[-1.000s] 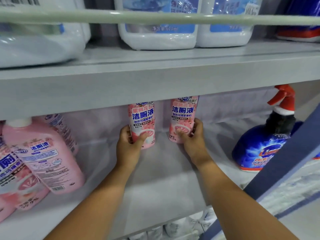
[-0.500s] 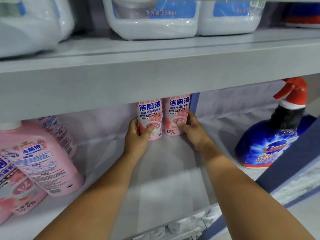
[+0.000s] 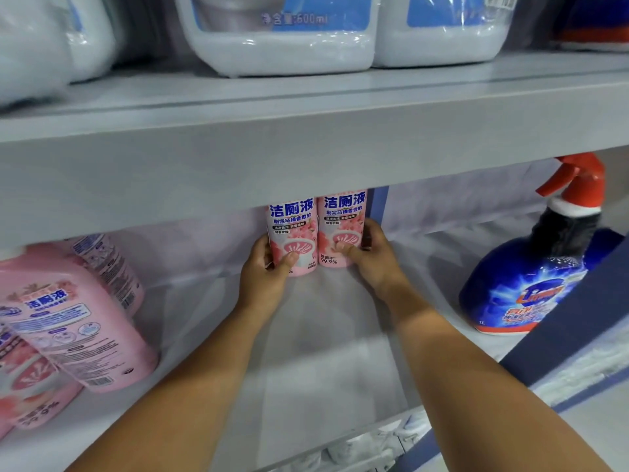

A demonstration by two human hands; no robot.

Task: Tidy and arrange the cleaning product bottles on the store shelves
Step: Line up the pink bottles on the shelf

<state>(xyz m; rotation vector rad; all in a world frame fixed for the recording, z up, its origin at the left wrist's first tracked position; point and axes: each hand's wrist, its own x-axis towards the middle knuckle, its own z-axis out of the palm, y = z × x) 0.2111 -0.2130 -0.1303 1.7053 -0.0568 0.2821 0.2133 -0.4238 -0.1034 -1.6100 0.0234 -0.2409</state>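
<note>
The left hand (image 3: 263, 279) and right hand (image 3: 371, 255) each grip a pink toilet-cleaner bottle (image 3: 292, 238), now pushed together, seemingly touching, at the shelf (image 3: 323, 335) back.

bare arms, bare hands

and here we see two forearms coming up from the bottom edge, both uncovered all the way to where the picture cuts them off. no sleeve or cuff shows on either one. the left hand (image 3: 263, 279) has nothing on it, no glove, no ring, no watch or band at the wrist. same story on the right hand (image 3: 372, 258), plain and unadorned. the fingers (image 3: 343, 247) show short, unpainted nails, thumbs in clearest view.
</note>
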